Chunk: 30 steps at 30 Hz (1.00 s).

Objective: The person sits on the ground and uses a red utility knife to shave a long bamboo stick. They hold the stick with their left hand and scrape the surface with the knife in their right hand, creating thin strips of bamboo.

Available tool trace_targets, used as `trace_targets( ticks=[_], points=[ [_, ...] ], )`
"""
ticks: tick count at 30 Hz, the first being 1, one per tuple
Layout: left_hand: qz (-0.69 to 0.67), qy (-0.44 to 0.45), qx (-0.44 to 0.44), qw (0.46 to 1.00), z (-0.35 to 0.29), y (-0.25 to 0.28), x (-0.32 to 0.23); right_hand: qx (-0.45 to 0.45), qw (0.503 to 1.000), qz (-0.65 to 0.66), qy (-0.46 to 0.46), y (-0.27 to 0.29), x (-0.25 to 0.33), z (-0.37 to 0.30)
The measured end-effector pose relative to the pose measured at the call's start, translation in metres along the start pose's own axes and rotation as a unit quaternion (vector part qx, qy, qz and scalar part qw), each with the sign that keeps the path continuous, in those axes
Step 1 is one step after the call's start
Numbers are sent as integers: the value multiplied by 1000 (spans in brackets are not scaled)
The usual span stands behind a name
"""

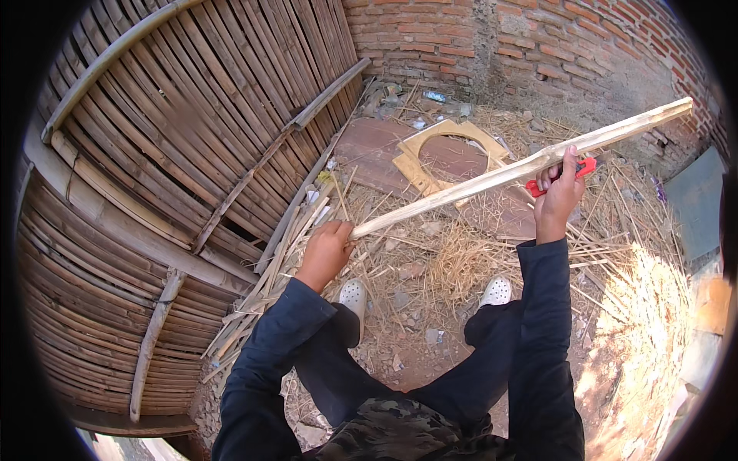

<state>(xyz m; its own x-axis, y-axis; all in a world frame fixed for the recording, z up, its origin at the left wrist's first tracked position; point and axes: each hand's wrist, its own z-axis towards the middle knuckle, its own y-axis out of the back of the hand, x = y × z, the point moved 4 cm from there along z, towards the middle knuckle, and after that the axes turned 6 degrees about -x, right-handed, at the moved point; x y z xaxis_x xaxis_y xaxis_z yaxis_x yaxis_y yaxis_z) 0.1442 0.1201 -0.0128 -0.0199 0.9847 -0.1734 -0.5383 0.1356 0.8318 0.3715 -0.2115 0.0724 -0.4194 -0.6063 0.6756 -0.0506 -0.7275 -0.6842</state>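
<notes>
A long pale strip (477,182), knobby like split bamboo, slants across in front of me, rising from lower left to upper right. My left hand (326,252) is closed around its lower left end. Farther along, my right hand (559,195) grips a red-handled tool (586,167), with the thumb resting on the strip. The tool's working part is hidden behind the fingers and the strip, so its exact kind is unclear. Beyond my right hand the strip's far end reaches toward the brick wall.
A slatted bamboo wall (184,131) stands on the left, a brick wall (430,38) at the back. Below lie a brown board (369,154), a yellowish frame with a round hole (415,170), straw and shavings (469,265), and bamboo strips (257,303). A grey panel (696,203) leans at right.
</notes>
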Motion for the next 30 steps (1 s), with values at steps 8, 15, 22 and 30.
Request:
trace_targets(
  ticks=[8, 15, 22, 30],
  points=[
    [-101, -174, 455, 868, -8, 39, -132, -24, 997, 49, -63, 3, 13, 39],
    [-636, 85, 390, 661, 2, 1, -148, 89, 959, 107, -246, -7, -52, -3],
    [-694, 305, 318, 569, -5, -33, -169, 32, 948, 15, -316, -11, -117, -42],
    [-633, 328, 271, 647, 13, -20, -96, 370, 752, -544, 47, -33, -73, -74]
  ],
)
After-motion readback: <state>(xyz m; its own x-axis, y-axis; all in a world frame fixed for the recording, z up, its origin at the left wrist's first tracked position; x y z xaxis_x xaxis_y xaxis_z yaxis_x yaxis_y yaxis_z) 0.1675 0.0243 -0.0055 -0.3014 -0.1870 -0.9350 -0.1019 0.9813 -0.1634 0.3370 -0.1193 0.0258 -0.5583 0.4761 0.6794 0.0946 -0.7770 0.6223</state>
